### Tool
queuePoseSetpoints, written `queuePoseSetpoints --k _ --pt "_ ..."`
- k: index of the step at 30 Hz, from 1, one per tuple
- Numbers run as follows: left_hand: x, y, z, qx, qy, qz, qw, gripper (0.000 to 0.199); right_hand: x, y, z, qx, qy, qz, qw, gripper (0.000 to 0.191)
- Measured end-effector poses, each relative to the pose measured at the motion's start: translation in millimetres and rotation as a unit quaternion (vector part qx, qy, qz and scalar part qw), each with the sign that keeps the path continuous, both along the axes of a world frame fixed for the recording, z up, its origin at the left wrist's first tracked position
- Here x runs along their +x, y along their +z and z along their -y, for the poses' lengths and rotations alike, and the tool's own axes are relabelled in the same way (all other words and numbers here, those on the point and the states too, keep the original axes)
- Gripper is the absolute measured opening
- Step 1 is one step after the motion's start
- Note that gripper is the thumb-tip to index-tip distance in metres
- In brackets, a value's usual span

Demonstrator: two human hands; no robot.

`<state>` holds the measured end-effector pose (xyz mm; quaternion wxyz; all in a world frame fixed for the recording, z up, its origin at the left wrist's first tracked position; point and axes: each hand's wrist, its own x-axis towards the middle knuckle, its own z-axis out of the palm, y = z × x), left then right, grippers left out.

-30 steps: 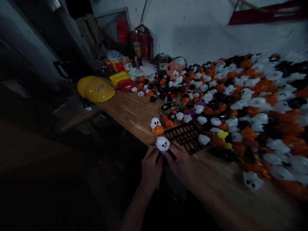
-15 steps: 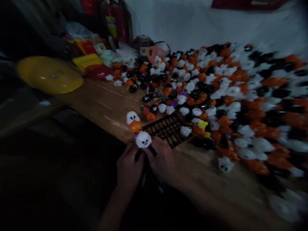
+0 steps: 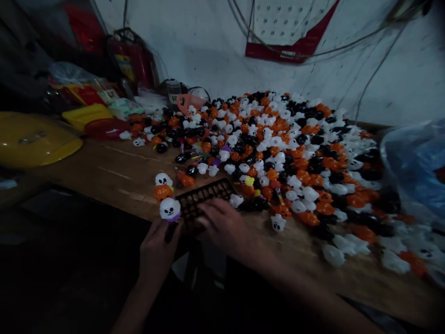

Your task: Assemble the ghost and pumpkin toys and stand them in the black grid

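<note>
My left hand (image 3: 160, 243) is closed at the table's front edge, its fingers around the lower end of a small white ghost-faced toy (image 3: 169, 209) with purple at its base. Just behind that toy are a white skull-faced piece (image 3: 163, 180) and an orange pumpkin piece (image 3: 162, 192); whether they are joined to it, I cannot tell. My right hand (image 3: 224, 227) reaches over a black grid tray (image 3: 208, 190), fingers stretched out and apart, with nothing visible in them. Its fingers hide the tray's near part.
A large heap of white, orange and black toy pieces (image 3: 278, 139) covers the table's back and right. A yellow helmet-like object (image 3: 38, 139) lies at left. A clear plastic bag (image 3: 413, 167) stands at right. A fire extinguisher (image 3: 130, 60) stands behind, and a calendar (image 3: 285, 28) hangs above.
My right hand has left the toy that both hands were at and moved right over the tray. My left hand keeps the toy. The view has shifted right and up.
</note>
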<state>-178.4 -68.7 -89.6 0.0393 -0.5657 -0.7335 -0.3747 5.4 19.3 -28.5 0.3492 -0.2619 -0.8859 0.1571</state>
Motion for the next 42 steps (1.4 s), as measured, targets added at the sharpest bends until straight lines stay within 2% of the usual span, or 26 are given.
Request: queuePoseSetpoints --k 2,4,6,9,12,14,15,16,18,21,23,25,27,30,32,35,38,41,42 --pt "0 1.5 -4 0.010 0.022 0.002 1.000 0.032 31 15.0 -22 0.043 -0.138 0.014 0.989 0.025" --pt "3 2.2 -10 0.014 0.057 0.000 0.998 0.031 56 21.6 -48 0.056 -0.278 0.087 0.955 0.036" --pt "7 2.9 -15 0.009 0.092 -0.009 0.996 0.032 70 18.9 -70 0.052 -0.336 0.164 0.926 0.042" --pt "13 6.5 -13 0.001 0.109 -0.008 0.994 0.034 76 5.9 -89 0.063 -0.303 0.208 0.928 0.029" --pt "21 13.9 4 -0.026 0.136 0.021 0.990 0.030 79 1.9 -94 0.080 -0.284 0.169 0.940 0.026" --pt "31 20.6 21 -0.043 0.158 0.024 0.986 0.022 85 10.7 -91 0.072 -0.282 0.124 0.949 0.029" --pt "37 24.8 28 -0.043 0.147 0.020 0.988 0.018 89 18.3 -88 0.062 -0.269 0.101 0.956 0.031" --pt "46 29.4 34 -0.035 0.122 0.017 0.992 0.015 93 27.4 -84 0.048 -0.247 0.080 0.965 0.033" --pt "65 40.2 37 -0.006 0.034 0.021 0.999 0.009 101 47.0 -72 0.016 -0.187 0.049 0.981 0.034" --pt "95 55.5 14 0.028 -0.077 0.049 0.995 0.013 110 67.7 -49 -0.042 -0.116 0.036 0.992 0.028" --pt "110 61.9 -14 0.024 -0.108 0.057 0.992 0.026 117 69.9 -34 -0.093 -0.098 0.031 0.990 0.022" --pt "122 64.7 -43 -0.030 -0.136 0.102 0.985 0.039 124 64.0 -22 -0.167 -0.084 0.021 0.982 0.017" --pt "131 64.7 -68 -0.102 -0.146 0.191 0.965 0.037 132 55.0 -13 -0.232 -0.067 -0.007 0.970 0.017" --pt "137 62.2 -86 -0.132 -0.143 0.277 0.941 0.014 140 45.1 -4 -0.272 -0.038 -0.038 0.961 0.022" --pt "135 60.6 -87 -0.119 -0.133 0.321 0.930 0.009 140 42.1 0 -0.272 -0.036 -0.043 0.961 0.027" --pt "124 59.3 -77 -0.092 -0.105 0.416 0.898 0.017 127 37.7 4 -0.256 -0.049 -0.038 0.965 0.036" --pt "111 59.9 -60 -0.069 -0.095 0.528 0.841 0.025 103 28.9 9 -0.223 -0.010 -0.032 0.974 0.040" --pt "101 63.1 -40 -0.053 -0.102 0.633 0.766 0.034 85 17.3 13 -0.196 0.030 -0.056 0.979 0.044" --pt "99 64.6 -34 -0.048 -0.100 0.673 0.732 0.035 83 14.1 14 -0.190 0.028 -0.060 0.980 0.047"
